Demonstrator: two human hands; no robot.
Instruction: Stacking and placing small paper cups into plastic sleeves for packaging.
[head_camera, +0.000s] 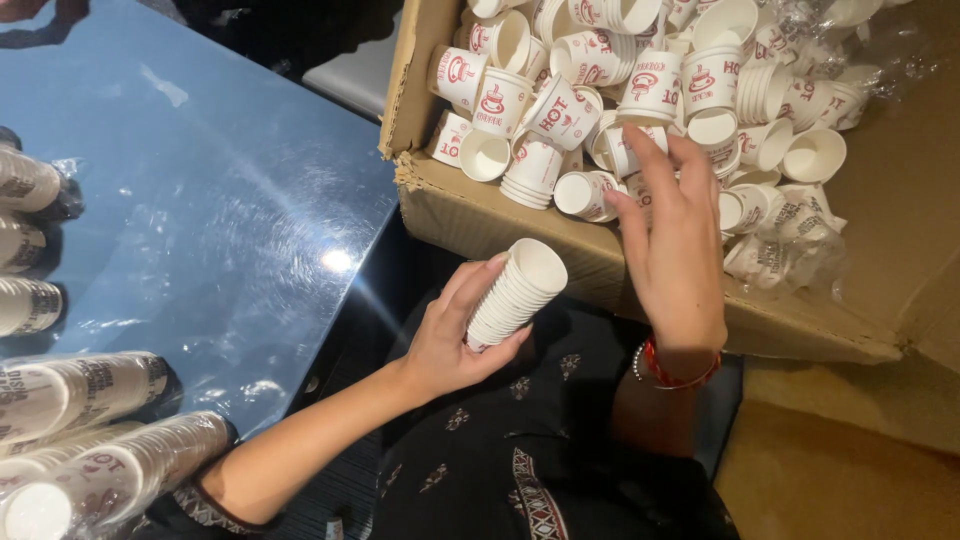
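Observation:
My left hand (455, 335) grips a short stack of white paper cups (515, 293), held on its side just below the front wall of a cardboard box (480, 215). My right hand (670, 240) reaches over that wall into the box, fingers spread and touching loose white cups with red print (590, 190). Nothing is closed in the right hand. The box holds several loose cups and short stacks, some in torn clear plastic (790, 250).
A glossy blue table (220, 200) lies to the left. Along its left edge lie several plastic-wrapped sleeves of cups (110, 470). A red bracelet (675, 375) circles my right wrist. My dark patterned clothing fills the bottom middle.

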